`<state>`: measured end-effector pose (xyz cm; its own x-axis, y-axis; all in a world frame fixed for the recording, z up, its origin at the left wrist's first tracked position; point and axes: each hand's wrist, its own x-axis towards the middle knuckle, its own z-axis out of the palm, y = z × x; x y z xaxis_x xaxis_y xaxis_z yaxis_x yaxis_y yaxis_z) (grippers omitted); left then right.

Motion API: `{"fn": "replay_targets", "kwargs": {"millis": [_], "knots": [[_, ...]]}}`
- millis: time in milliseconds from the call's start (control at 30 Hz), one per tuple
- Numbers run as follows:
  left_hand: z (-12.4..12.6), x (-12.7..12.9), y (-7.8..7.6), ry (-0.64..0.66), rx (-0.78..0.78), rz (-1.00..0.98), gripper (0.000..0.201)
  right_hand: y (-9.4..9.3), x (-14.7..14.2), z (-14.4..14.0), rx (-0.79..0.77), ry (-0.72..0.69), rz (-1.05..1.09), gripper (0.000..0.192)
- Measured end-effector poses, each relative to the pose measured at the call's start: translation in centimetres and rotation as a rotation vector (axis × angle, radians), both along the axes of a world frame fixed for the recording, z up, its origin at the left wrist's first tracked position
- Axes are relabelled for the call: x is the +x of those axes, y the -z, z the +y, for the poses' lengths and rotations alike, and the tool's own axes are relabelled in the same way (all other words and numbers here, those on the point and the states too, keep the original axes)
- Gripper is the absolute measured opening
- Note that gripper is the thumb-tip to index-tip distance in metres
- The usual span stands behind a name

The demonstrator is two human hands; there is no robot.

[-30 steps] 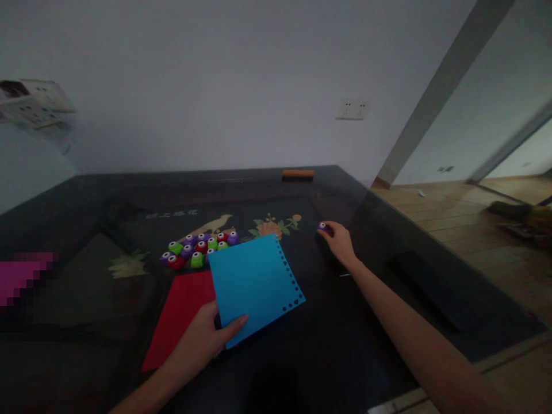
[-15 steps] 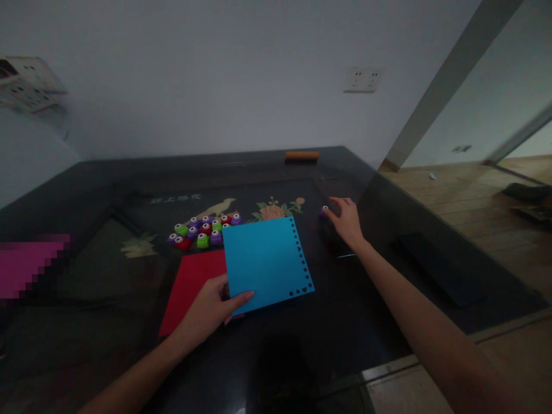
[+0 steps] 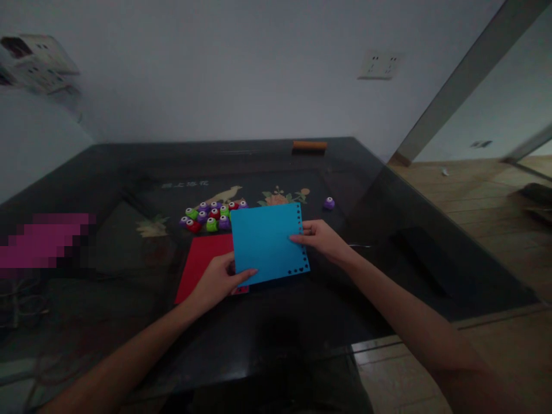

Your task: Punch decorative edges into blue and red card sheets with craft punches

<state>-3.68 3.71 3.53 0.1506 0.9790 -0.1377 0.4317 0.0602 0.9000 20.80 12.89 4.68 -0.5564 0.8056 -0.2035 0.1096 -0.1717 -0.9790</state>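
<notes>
A blue sheet of paper (image 3: 265, 244), punched with small shapes along its right and lower edges, is held up between both hands. My left hand (image 3: 219, 279) pinches its lower left corner, thumb in front. On the right edge, my right hand (image 3: 321, 237) grips it with the thumb over the front and fingers behind. Partly hidden beneath it lies a red sheet of paper (image 3: 202, 261) on the table. Several purple, green and red one-eyed figures (image 3: 211, 223) cluster behind the sheets. One purple figure (image 3: 329, 203) stands apart, beyond my right hand.
The dark glossy table (image 3: 267, 328) has printed flowers and a bird. An orange-brown stick (image 3: 309, 146) lies near its back edge. A dark flat object (image 3: 420, 261) lies at the right. Wall sockets (image 3: 380, 64) are above the table.
My right hand has let go of the single purple figure, leaving it on the table, and moved left to grasp the blue paper's right edge. My left hand still holds the paper.
</notes>
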Motion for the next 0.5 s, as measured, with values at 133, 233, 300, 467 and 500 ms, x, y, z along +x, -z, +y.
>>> {"fn": "replay_targets", "kwargs": {"millis": [133, 233, 300, 467, 500], "knots": [[-0.1, -0.1, 0.1, -0.001, 0.103, 0.054, 0.036, -0.1, 0.5, 0.6, -0.036, 0.065, 0.029, 0.025], [-0.1, -0.4, -0.1, -0.019, 0.272, 0.122, 0.037, -0.5, 1.3, 0.9, -0.061, 0.107, 0.042, 0.027], [-0.2, -0.7, -0.3, -0.004, 0.386, 0.198, 0.034, -0.7, 2.3, 1.0, -0.063, 0.131, 0.029, 0.030], [-0.4, 0.1, -0.9, 0.236, 0.748, 0.436, 0.019, -0.2, 7.1, 1.0, -0.057, 0.235, -0.094, 0.034], [-0.5, 0.8, -1.0, 0.290, 0.797, 0.459, 0.018, 0.1, 8.2, 1.0, -0.060, 0.254, -0.112, 0.036]]}}
